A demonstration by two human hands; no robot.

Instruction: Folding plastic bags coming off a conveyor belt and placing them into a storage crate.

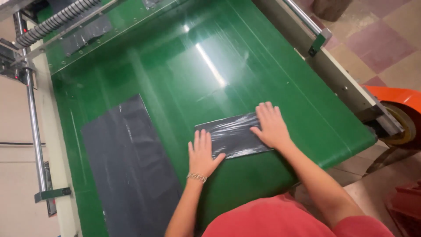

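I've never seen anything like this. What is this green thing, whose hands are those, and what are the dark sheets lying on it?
This is a single picture, taken by a camera worn on a person's head and looking down, so the two bare arms reaching in from the bottom are that person's own. The green surface looks like the wide belt of a machine, with a pale metal frame and rods along its sides.

Two things lie on it. A small folded piece of dark, shiny plastic film sits near the person. The left hand, which has a bracelet at the wrist, presses flat on its near left corner, and the right hand presses flat on its right end. Nothing is gripped; both palms are open and lie flat. To the left lies a long dark plastic sheet, spread out and untouched.

An orange roll shows at the right edge.
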